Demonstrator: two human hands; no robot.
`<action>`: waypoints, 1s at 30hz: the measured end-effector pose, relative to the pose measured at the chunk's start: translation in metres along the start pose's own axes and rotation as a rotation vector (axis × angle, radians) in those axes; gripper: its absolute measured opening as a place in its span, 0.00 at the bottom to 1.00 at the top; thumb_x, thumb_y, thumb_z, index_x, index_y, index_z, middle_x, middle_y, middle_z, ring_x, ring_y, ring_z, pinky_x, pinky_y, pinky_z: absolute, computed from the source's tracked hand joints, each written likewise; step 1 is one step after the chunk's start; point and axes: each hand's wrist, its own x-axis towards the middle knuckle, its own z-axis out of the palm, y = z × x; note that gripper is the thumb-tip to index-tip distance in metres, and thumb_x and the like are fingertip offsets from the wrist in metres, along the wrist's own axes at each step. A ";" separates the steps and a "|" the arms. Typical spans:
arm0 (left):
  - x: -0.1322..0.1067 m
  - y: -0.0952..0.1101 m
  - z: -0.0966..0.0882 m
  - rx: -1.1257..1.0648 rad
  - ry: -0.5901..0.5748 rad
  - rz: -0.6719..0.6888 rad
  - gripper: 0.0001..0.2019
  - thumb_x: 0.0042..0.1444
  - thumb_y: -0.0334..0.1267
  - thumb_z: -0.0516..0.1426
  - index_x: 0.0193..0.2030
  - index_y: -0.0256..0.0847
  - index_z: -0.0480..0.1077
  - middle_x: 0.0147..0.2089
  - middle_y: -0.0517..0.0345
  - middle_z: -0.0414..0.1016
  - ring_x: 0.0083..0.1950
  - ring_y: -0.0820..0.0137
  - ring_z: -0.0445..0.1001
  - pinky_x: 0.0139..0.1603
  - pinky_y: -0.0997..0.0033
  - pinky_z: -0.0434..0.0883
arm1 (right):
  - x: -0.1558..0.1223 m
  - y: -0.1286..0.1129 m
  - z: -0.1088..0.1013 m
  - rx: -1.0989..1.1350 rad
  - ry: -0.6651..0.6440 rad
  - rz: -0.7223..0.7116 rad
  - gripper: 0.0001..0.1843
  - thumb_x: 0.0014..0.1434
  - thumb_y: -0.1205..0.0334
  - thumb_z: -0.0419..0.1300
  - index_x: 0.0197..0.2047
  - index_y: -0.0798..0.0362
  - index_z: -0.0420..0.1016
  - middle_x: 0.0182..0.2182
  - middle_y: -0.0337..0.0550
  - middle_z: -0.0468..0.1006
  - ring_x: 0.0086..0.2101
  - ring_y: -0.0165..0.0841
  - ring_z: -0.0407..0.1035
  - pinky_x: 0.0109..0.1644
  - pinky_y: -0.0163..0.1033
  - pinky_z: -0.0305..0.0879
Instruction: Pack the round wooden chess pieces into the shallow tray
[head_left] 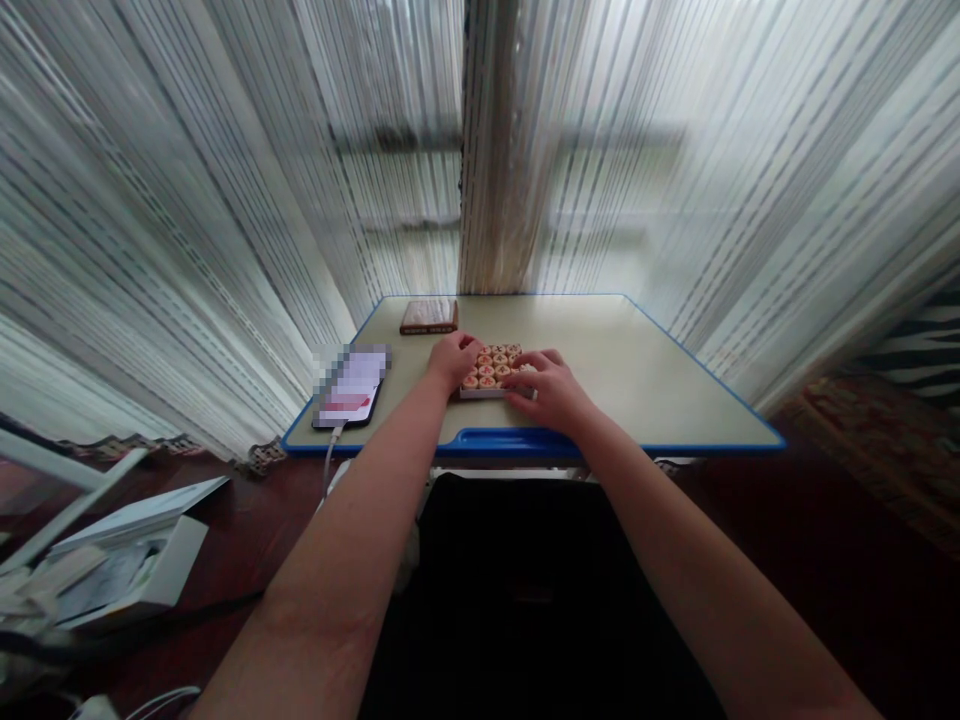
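Note:
A shallow box (487,394) with a pale front edge lies on the table, filled with rows of round Chinese chess pieces (487,370) that bear red and dark characters. My left hand (451,360) is at the box's left side, its fingers curled over the far left corner and pressed together. On the opposite side, my right hand (551,385) wraps round the right end, thumb near the front edge and fingers bent over the rightmost pieces. Its fingers hide that end, where something whitish shows between them.
The light table (645,370) has a blue rim. A brown flat case (429,317) lies at the back left. A phone (351,390) with a charging cable (330,455) is on the left. An open white box (142,570) sits on the floor; curtains (225,150) hang behind.

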 end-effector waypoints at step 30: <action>0.002 -0.005 0.004 0.012 -0.023 0.034 0.13 0.51 0.41 0.54 0.37 0.37 0.75 0.35 0.53 0.78 0.35 0.69 0.72 0.38 0.71 0.68 | 0.003 -0.009 -0.003 -0.070 0.021 -0.077 0.09 0.55 0.63 0.58 0.37 0.50 0.79 0.39 0.43 0.79 0.40 0.38 0.63 0.48 0.45 0.59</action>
